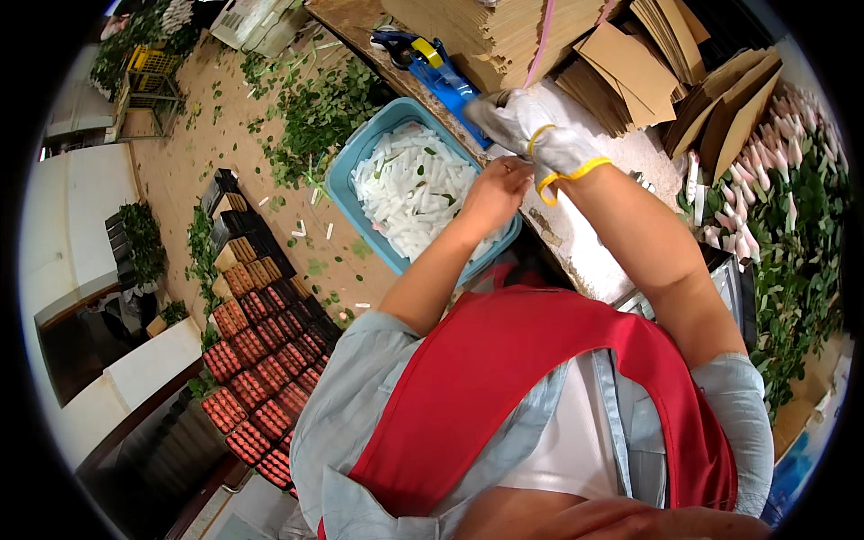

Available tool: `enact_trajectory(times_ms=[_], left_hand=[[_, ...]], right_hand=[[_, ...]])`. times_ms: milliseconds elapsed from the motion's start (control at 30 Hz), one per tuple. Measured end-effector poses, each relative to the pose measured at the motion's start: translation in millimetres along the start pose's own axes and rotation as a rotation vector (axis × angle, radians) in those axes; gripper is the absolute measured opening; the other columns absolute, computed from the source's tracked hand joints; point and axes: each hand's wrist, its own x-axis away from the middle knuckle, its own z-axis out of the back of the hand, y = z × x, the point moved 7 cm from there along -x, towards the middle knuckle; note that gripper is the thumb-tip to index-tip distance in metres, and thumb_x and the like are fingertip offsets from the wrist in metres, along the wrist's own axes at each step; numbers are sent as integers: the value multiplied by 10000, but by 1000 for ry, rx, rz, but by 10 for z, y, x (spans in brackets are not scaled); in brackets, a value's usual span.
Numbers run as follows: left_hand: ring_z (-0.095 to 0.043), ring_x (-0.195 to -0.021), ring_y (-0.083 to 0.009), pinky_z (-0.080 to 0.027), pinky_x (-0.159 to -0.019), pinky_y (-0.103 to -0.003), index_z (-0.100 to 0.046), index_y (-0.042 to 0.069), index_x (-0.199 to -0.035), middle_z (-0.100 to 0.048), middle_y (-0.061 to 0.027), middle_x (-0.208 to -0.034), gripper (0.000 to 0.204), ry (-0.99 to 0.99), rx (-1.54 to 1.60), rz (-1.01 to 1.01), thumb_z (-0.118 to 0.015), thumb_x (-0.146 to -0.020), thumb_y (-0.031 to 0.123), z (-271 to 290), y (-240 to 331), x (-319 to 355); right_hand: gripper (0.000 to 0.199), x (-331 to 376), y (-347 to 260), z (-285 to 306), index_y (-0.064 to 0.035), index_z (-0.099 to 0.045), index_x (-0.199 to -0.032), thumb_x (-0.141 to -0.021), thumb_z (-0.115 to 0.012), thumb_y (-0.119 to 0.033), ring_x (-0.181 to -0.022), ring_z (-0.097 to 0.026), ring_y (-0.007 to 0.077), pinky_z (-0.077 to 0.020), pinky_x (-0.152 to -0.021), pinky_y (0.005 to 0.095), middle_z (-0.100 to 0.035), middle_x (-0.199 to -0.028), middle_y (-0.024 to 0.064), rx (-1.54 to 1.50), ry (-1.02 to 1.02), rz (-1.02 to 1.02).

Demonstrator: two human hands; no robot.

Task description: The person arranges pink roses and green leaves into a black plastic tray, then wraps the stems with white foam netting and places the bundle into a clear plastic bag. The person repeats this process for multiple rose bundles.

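Observation:
My left hand, bare, is over the right rim of a blue tub, its fingers bent together close to my right wrist. Whatever those fingers may pinch is hidden. A white work glove with a yellow cuff covers my right hand, which reaches over the bench beside a blue tape dispenser. The glove's greyish fingertips are blurred, so their grip is unclear. Many short white tubes fill the tub, with a few green leaves among them.
Cardboard sheets are stacked on the bench. Roses with pale wrapped heads lie at the right. Leaves litter the floor left of the tub. Black crates of packed pink-red bundles stand at the left.

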Motion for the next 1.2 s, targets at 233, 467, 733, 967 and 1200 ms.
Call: enact_trajectory(times_ms=[233,467,733,967,1200], left_hand=[[-582,-1082,-159,-437,-969,-295,-601,-28,-1296,-671,-71,-1177,456,283,1060,548,-565,-1012,327,149,-627,20],[-672,-1014,-239,-532,-916,-387,-671,-24,-1106,-699,-156,-1100,234,210,773,676,-585,-949,127,101,-734,-296],[-439,-1355,-285,-335,-1136,-464,-670,-10,-1208,-465,-175,-1464,322,-893,731,-66,-583,-962,177,-1304,2671,-422],[-603,-988,-307,-476,-887,-412,-762,132,-1032,-664,-111,-995,232,-448,-88,-1229,-626,-899,263,-3133,5238,-443],[-658,-1114,-335,-536,-870,-432,-689,142,-1195,-681,-103,-1231,382,-1155,-1221,-966,-567,-834,119,-4482,5071,-270]], right_hand=[[407,1347,1264,-414,-8,-733,-1019,-989,-566,-377,-969,-617,138,-488,-871,309,-712,-968,108,-293,-171,-222],[262,1221,2173,-894,4,-638,-846,-866,-521,-229,-697,-575,246,-468,-630,342,-643,-758,139,-400,81,170],[296,3906,3301,-859,-18,-686,-987,-770,-561,-177,-975,-649,348,-503,-857,424,-682,-1045,193,-661,693,-196],[284,4751,4095,-1268,-48,-651,-1105,-899,-549,-215,-880,-673,362,-548,-786,396,-678,-1024,249,-1038,1322,-574],[331,4570,4379,-1485,-74,-652,-1069,-893,-626,-354,-832,-670,311,-526,-742,389,-691,-936,142,-758,1213,-567]])
